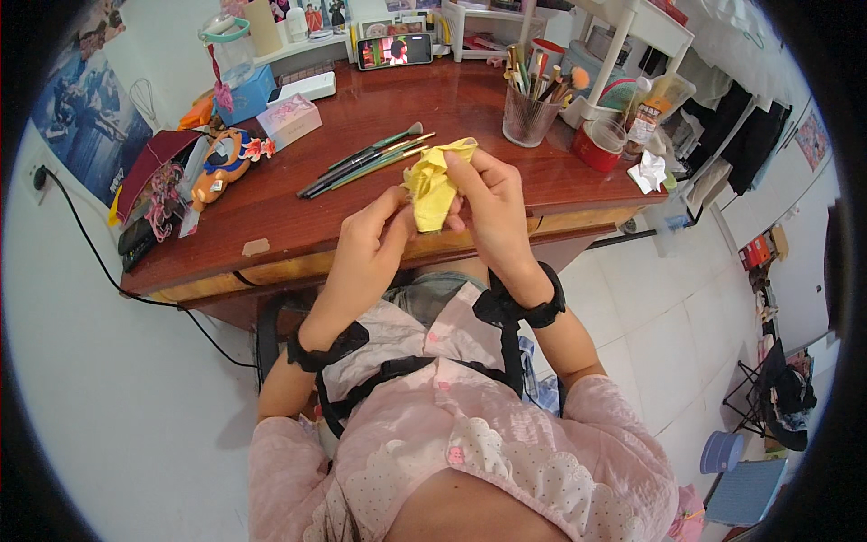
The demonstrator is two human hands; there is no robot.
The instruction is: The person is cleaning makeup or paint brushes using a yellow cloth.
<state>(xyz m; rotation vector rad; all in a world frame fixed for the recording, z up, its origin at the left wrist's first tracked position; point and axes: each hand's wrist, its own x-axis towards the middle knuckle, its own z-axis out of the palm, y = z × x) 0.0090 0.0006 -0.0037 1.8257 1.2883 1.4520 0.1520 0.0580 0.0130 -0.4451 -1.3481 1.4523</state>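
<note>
A crumpled yellow cloth (435,188) is bunched up above the desk's (388,99) front edge, between both hands. Its handling looks partway along: it is lifted and gathered, but not yet laid down. The left hand's (372,226) fingers curl close together, thumb and fingertips nipping its left side. The right hand (492,194) clamps it between thumb and curled fingers, some hidden behind. Just beyond, slim makeup brushes (366,164) lie loose, still to be put away, I judge; others stand in a cup (529,124). Farther back, a smartphone (395,51) leans upright.
</note>
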